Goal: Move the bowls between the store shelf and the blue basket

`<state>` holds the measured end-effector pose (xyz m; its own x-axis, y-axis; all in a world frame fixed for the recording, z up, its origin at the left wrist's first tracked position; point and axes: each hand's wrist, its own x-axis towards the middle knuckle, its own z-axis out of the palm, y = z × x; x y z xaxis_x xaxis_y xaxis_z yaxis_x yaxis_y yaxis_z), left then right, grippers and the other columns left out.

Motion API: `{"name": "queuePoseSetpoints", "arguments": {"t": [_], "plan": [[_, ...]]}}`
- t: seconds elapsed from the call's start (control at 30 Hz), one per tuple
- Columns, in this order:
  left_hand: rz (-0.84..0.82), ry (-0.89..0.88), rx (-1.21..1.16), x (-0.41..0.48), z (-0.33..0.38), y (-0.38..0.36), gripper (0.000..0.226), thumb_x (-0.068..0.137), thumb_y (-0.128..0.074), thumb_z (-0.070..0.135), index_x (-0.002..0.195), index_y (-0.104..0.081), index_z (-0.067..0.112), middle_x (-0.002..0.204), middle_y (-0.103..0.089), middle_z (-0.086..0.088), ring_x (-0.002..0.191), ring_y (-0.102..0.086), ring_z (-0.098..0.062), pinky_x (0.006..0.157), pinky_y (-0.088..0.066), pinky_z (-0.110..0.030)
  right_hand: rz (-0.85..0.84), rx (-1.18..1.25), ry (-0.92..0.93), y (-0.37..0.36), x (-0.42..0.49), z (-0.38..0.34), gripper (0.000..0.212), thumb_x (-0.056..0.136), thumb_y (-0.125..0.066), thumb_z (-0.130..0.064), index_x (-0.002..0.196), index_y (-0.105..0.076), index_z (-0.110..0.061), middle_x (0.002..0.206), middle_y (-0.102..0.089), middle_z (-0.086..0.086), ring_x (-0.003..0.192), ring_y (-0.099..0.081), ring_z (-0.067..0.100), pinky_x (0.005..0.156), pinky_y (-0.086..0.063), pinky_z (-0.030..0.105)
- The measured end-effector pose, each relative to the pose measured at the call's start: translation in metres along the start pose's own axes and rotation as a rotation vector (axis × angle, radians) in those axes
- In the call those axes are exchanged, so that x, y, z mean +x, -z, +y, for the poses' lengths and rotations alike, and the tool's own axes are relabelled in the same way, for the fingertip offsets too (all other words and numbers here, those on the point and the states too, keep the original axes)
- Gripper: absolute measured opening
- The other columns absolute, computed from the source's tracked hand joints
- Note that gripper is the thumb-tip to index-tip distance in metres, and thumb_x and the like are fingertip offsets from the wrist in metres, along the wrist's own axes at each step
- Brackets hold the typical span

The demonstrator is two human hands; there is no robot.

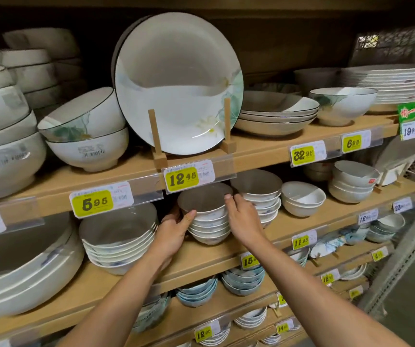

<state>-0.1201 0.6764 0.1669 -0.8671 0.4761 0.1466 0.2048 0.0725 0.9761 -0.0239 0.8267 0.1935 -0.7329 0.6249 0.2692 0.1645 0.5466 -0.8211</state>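
Both forearms extended forward, left grip [174, 229] cupping bowl stack [210, 227], right grip [242, 217] pinching its top rim

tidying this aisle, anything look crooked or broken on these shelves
Nothing looks broken or spilled. On the top shelf, the upper bowl left of the display plate sits tilted in the bowl beneath instead of nesting level. The bowl stack in the left hand and right hand looks intact.

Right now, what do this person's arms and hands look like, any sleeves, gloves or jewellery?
Both forearms are bare to the frame's edge, no sleeves showing. The left hand and right hand are ungloved; no ring, watch or bracelet is visible.
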Motion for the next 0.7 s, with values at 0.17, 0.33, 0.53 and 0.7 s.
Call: {"name": "queuePoseSetpoints", "arguments": {"t": [0.17, 0.33, 0.53, 0.7], "plan": [[-0.031, 0.004, 0.003, 0.000, -0.007, 0.000, 0.027, 0.092, -0.061, 0.028, 0.119, -0.061, 0.025, 0.106, -0.066, 0.025, 0.103, -0.061, 0.004, 0.083, -0.042, -0.004, 0.054, 0.029, -0.001, -0.005, -0.007, 0.002, 0.033, 0.101, -0.039, -0.036, 0.080, -0.048, -0.012, 0.075, -0.057, 0.009, 0.079, -0.053, 0.030, 0.063, -0.026, 0.035], [-0.050, 0.009, 0.012, -0.004, 0.001, 0.000, 0.035, 0.093, -0.060, 0.027, 0.128, -0.058, 0.023, 0.117, -0.065, 0.017, 0.112, -0.059, 0.000, 0.097, -0.041, -0.018, 0.166, 0.001, 0.008, -0.006, -0.015, -0.003, 0.022, 0.099, -0.047, -0.033, 0.095, -0.055, -0.013, 0.074, -0.053, -0.003, 0.073, -0.046, 0.017, 0.062, -0.023, 0.029], [-0.009, 0.107, 0.023, -0.017, 0.018, 0.005, 0.018, 0.092, -0.060, 0.036, 0.108, -0.060, 0.029, 0.093, -0.070, 0.027, 0.090, -0.063, 0.012, 0.074, -0.044, -0.003, 0.113, 0.050, -0.028, 0.003, -0.016, -0.006, 0.025, 0.099, -0.045, -0.034, 0.099, -0.057, -0.012, 0.068, -0.052, -0.004, 0.070, -0.050, 0.020, 0.062, -0.025, 0.030], [0.146, 0.149, -0.073, -0.043, 0.033, 0.003, 0.022, 0.094, -0.055, 0.036, 0.113, -0.059, 0.025, 0.096, -0.066, 0.030, 0.089, -0.061, 0.016, 0.079, -0.044, -0.008, 0.017, 0.171, -0.050, 0.019, -0.022, -0.004, 0.043, 0.099, -0.046, -0.036, 0.134, -0.053, -0.012, 0.083, -0.066, 0.006, 0.064, -0.049, 0.000, 0.067, -0.033, 0.026]]}}
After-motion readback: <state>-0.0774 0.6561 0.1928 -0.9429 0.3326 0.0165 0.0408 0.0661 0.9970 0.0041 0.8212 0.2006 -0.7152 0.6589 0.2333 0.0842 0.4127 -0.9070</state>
